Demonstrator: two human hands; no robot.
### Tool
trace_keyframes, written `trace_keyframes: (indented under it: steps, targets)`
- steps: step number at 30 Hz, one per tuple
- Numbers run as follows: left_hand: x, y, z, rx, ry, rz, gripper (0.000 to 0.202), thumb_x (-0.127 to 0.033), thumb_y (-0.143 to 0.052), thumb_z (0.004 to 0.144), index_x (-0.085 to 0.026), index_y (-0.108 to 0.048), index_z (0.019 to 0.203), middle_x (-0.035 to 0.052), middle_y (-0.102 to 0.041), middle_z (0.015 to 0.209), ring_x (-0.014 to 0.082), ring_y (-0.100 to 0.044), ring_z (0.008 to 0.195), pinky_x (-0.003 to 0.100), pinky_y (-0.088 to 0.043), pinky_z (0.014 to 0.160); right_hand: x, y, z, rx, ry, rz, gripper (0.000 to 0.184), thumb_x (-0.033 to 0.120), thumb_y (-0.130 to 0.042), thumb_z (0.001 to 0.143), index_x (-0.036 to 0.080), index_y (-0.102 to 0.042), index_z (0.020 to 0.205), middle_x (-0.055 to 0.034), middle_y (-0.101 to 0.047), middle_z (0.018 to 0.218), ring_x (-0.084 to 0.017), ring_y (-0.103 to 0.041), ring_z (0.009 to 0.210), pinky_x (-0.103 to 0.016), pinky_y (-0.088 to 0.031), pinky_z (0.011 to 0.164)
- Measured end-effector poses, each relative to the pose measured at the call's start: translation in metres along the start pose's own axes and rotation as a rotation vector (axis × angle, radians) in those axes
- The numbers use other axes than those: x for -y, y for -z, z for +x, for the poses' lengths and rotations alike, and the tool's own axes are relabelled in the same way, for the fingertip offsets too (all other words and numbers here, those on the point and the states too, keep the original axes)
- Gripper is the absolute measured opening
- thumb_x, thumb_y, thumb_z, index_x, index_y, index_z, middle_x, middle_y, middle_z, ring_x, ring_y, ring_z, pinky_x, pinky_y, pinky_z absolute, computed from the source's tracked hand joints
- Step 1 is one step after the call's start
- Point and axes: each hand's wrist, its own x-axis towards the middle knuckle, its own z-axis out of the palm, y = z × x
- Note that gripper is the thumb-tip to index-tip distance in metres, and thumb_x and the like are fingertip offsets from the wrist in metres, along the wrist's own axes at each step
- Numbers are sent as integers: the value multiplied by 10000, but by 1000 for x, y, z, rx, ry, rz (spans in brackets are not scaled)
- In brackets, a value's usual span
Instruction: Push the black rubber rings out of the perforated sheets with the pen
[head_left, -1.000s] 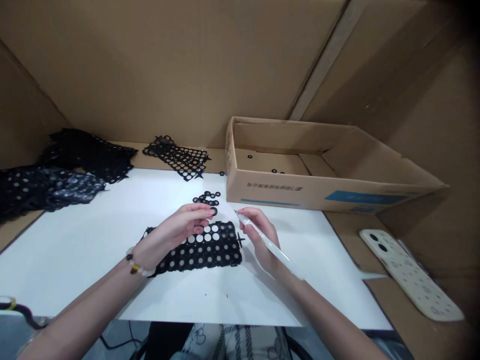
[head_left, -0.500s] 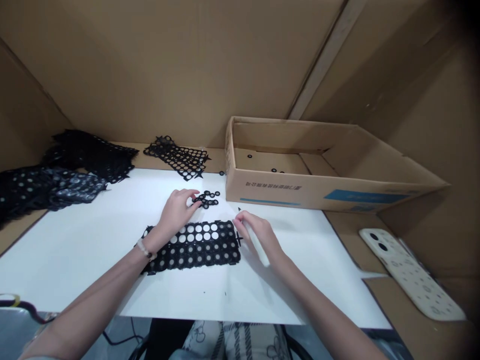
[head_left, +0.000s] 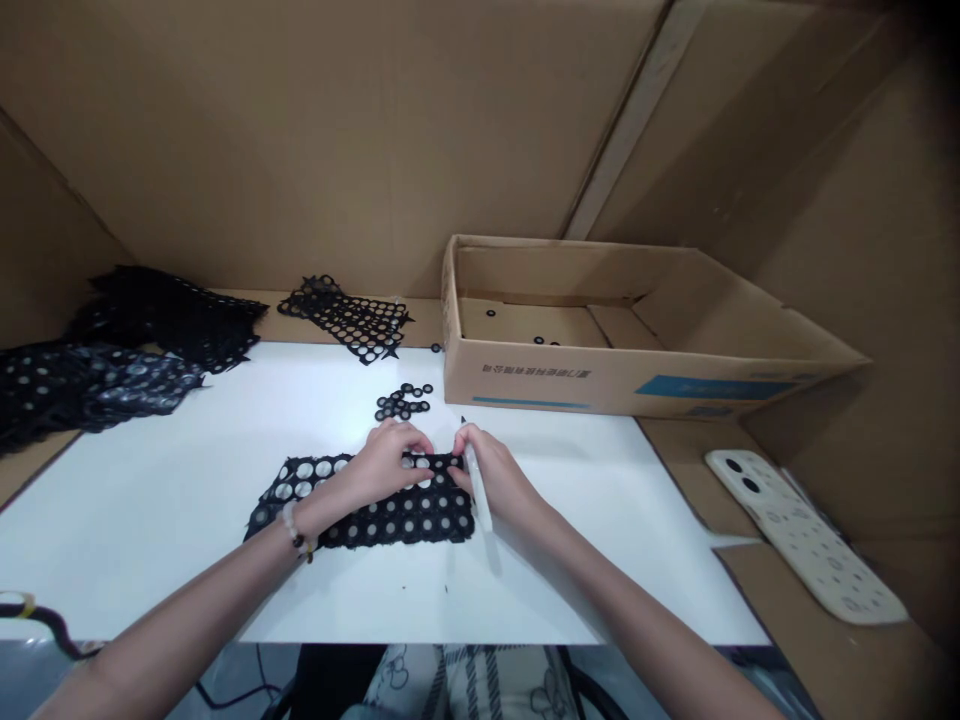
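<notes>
My left hand [head_left: 386,465] and my right hand [head_left: 487,472] are close together at the upper edge of a black perforated sheet [head_left: 382,525], whose round holes show the white surface beneath. The left fingertips rest on the sheet, and whether they pinch anything is hidden. My right hand is shut on a white pen-shaped tool [head_left: 478,490], with its dark tip pointing away from me. A small cluster of black rings [head_left: 401,402] lies just beyond my hands. A beaded bracelet [head_left: 294,527] circles my left wrist.
A white work sheet [head_left: 150,500] lies under everything. Beyond it stand a cardboard box [head_left: 600,385] holding a few rings and another black perforated sheet [head_left: 345,320]. Black sheets are heaped at left [head_left: 127,380]. A perforated cream board [head_left: 802,535] lies at right.
My left hand has moved from the ring cluster back onto the black sheet. The sheet now sits further left and at a slight tilt. My right hand has moved inward with the white tool showing.
</notes>
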Motion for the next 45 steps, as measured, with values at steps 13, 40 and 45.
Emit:
trace_keyframes:
  steps: [13,40,45]
  targets:
    - [5,8,2,16,22,-273,236,-371,-600,795,-166,-640,687,4,-609,680,170,-542,680,259,-393,645,22,19,-8,-214,128,185,236,315,-522,899,223,-620,1093,-67,-683,976,-216,-644,886,-319,-498,776]
    - [-3,9,0,-63,22,-342,204,-380,-661,791,-192,-742,790,37,-740,814,224,-646,796,281,-461,720,26,19,-6,-228,135,163,95,258,-646,835,239,-738,853,-49,-752,885,-214,-704,806,-344,-570,748]
    - [-3,7,-1,-155,-26,-242,159,-353,-681,787,-218,-763,808,54,-749,858,238,-637,856,327,-444,818,21,16,-4,-231,126,170,85,261,-660,823,228,-737,832,-45,-746,830,-203,-694,740,-320,-554,684]
